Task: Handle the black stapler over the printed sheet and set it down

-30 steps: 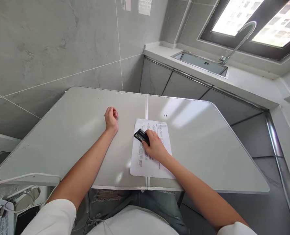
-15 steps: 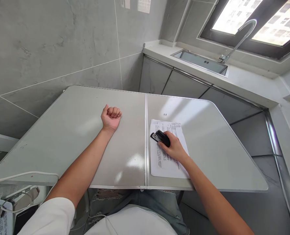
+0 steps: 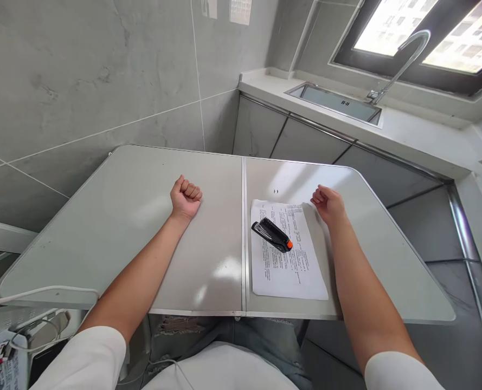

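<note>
A black stapler [image 3: 271, 234] with an orange end lies at a slant on printed sheets of paper [image 3: 289, 276], right of the table's centre seam. My right hand [image 3: 328, 205] is just beyond the upper right corner of the paper, apart from the stapler; its fingers are curled in, with nothing in them that I can see. Left of the seam, my left hand [image 3: 186, 197] rests on the tabletop in a loose fist and holds nothing visible.
The pale folding table [image 3: 114, 216] has a metal seam [image 3: 244, 244] down its middle. A white cable [image 3: 41, 290] crosses its near left corner. Beyond stand a counter with a sink [image 3: 338, 103] and a faucet [image 3: 403, 67]. A tiled wall [image 3: 102, 70] rises behind.
My right hand has let go of the stapler and moved right, past the paper's edge, closing loosely. The stapler stays on the paper. My left hand keeps its place.
</note>
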Demonstrator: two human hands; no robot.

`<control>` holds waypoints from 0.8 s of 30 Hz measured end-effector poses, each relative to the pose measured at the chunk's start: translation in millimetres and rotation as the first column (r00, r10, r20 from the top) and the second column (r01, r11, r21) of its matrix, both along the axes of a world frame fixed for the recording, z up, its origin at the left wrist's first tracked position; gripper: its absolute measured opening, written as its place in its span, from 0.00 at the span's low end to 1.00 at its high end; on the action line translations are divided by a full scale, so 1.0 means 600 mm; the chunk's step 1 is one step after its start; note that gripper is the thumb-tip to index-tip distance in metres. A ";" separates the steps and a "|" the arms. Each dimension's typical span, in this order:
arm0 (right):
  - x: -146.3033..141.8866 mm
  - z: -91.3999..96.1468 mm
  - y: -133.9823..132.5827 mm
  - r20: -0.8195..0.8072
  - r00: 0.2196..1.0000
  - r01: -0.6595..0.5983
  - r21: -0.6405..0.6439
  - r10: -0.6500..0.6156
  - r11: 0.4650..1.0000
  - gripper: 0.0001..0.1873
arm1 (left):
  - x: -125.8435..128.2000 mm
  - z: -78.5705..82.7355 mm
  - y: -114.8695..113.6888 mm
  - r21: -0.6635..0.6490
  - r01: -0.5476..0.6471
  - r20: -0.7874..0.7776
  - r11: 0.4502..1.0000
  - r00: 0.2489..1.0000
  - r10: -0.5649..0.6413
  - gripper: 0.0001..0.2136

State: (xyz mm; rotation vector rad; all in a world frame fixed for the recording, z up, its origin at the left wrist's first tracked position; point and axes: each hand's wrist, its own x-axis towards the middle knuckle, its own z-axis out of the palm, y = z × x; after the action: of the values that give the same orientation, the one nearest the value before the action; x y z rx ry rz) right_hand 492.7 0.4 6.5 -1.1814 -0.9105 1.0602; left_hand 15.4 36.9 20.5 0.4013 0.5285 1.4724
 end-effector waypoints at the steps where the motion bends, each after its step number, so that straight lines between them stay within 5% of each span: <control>1: 0.004 -0.009 0.003 -0.055 0.998 -0.017 0.020 0.018 1.000 0.35 | -0.001 0.001 0.000 -0.014 0.018 -0.005 1.000 1.000 -0.018 0.28; 7: 0.015 -0.025 -0.001 -0.208 0.972 -0.098 0.068 0.110 0.993 0.40 | -0.003 0.001 0.003 -0.077 0.074 -0.032 0.994 0.997 -0.076 0.26; 15: 0.004 -0.016 -0.002 -0.089 0.959 -0.273 -0.017 0.271 0.962 0.40 | -0.009 -0.016 0.012 -0.109 0.193 -0.072 0.975 0.977 -0.202 0.21; 21: 0.004 -0.019 0.000 -0.006 0.964 -0.264 -0.041 0.264 0.964 0.39 | 0.002 -0.002 0.012 -0.033 0.055 -0.043 0.998 0.998 -0.056 0.07; 24: 0.005 -0.020 0.001 -0.005 0.963 -0.270 -0.046 0.270 0.962 0.39 | 0.015 0.004 0.014 -0.027 -0.039 -0.051 0.999 0.998 0.037 0.15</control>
State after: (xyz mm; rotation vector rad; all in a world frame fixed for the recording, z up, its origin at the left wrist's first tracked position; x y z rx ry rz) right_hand 495.5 0.9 -5.6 -1.1159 -1.0743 1.3053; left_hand 24.2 45.6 22.9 0.4089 0.5992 1.4929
